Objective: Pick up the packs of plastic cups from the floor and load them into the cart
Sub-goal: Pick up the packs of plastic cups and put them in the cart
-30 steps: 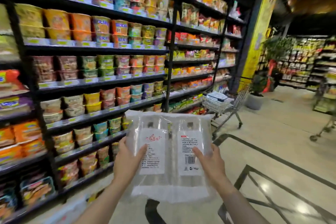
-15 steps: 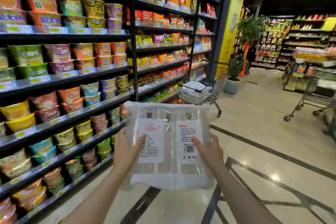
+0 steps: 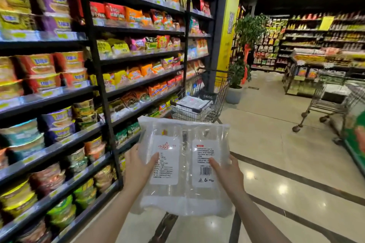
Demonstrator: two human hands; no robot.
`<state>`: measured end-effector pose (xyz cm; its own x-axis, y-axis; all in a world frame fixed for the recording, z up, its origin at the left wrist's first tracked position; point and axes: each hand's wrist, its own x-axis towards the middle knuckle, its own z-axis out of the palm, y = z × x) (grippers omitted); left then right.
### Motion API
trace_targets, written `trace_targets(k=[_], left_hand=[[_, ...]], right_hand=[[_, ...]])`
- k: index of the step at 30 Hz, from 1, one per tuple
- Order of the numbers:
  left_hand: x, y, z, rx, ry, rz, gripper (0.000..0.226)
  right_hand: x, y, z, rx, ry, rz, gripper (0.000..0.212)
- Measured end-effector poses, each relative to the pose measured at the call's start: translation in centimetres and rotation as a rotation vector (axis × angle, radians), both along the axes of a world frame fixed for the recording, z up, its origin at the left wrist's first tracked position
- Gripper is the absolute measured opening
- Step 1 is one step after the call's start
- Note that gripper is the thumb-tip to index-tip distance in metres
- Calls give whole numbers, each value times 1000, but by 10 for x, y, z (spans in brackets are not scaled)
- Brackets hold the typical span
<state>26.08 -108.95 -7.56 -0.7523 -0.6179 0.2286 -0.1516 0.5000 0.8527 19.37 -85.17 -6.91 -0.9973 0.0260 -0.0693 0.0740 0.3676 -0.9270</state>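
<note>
Packs of plastic cups (image 3: 183,163): two clear packs side by side, held flat at chest height, off floor. Left hand (image 3: 136,169) grips left edge, thumb on label; right hand (image 3: 229,173) grips right edge, thumb on label. Cart (image 3: 199,102) now larger and lower in view than a second ago, just beyond packs, white packs already inside. Shelves (image 3: 79,89) slide past on left. Meaning: carry phase nearly over; lowering into basket judged next.

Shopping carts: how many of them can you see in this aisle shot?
2. One cart stands ahead beside the noodle shelves, already holding white packs. A second cart stands at the right, near the far displays. Others may be hidden beyond the right edge.
</note>
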Motion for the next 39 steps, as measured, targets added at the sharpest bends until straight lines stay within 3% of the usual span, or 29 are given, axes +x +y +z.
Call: trace_targets(k=[7,14,18,27,39], left_hand=[[-210,-23,5,7,-28,-26,80],[-410,-51,18,44,-45,-7,72],[-513,-75,6,51,-77,3,64],[-779,-153,-16,45,-109,-153,60],[-1098,-191,-32,-67,-144,-247,54]], right_hand=[[-201,-21,-2,-52,14,-52,70],[-395,-47,15,-41,-9,-22,70],[-496,-68,4,-49,-16,13,61],[-745,-143,-21,-6,-18,-49,77],[-1054,-177,-44,95,-69,-118,73]])
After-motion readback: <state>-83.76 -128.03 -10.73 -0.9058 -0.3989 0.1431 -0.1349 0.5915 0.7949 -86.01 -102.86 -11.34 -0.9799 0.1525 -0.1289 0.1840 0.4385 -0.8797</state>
